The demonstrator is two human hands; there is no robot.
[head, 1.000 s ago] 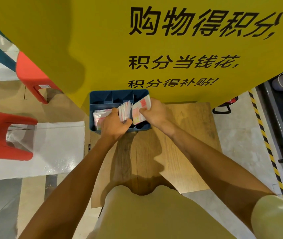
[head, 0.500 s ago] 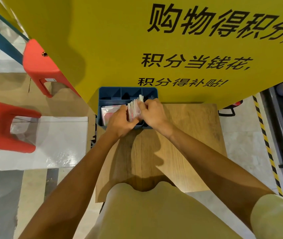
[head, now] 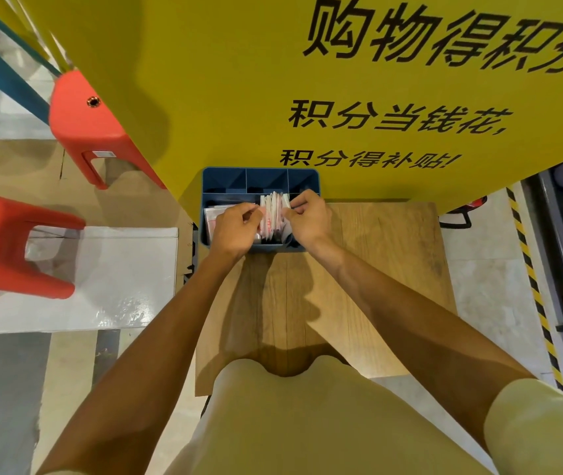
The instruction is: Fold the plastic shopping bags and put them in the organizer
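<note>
Far left of frame: red stools (head: 6, 248) on the floor, well apart from the work. Centre, at the far edge of the wooden tabletop (head: 386, 269) and against the yellow sign (head: 239, 80): blue organizer (head: 211, 181), back compartments showing no contents, front compartment holding folded bags (head: 275, 214) stood on edge, plus one lying flatter at the left end. Left hand (head: 235, 224) over the left part of the front compartment, fingers curled, apparently pinching the left side of the upright stack. Right hand (head: 305, 219) at the right side of the same stack, fingers curled onto the bag edges. Judged stage: seating and squaring the stack. Risks: slick plastic springing open on release; packed bags riding up and tipping out; uneven pressing shoving the light organizer sideways.
</note>
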